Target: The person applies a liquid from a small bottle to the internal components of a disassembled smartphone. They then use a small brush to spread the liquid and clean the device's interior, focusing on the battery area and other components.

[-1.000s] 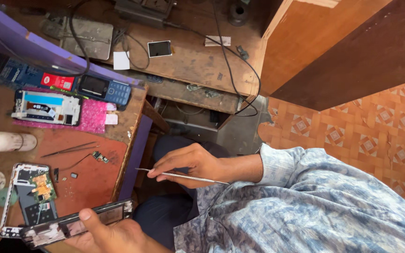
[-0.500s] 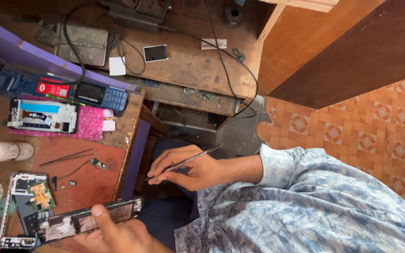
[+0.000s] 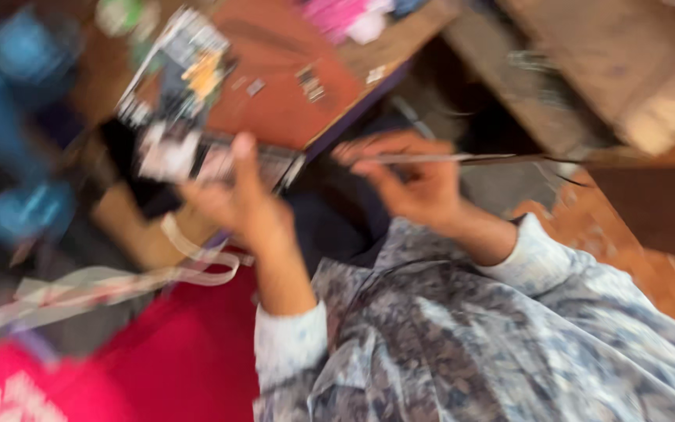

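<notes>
The view is badly blurred. The left hand [image 3: 236, 199] has its grip closed on a dark phone frame [image 3: 197, 160], thumb laid across it, holding it just off the near edge of the bench [image 3: 275, 117]. The right hand [image 3: 412, 180] pinches a thin pair of metal tweezers [image 3: 462, 159], which lie level and point away to the right, over the dark gap beside the bench. An opened phone [image 3: 173, 66] with its insides showing lies on the bench's red mat, just beyond the held frame. Red cloth [image 3: 173, 352] fills the space below the forearm.
</notes>
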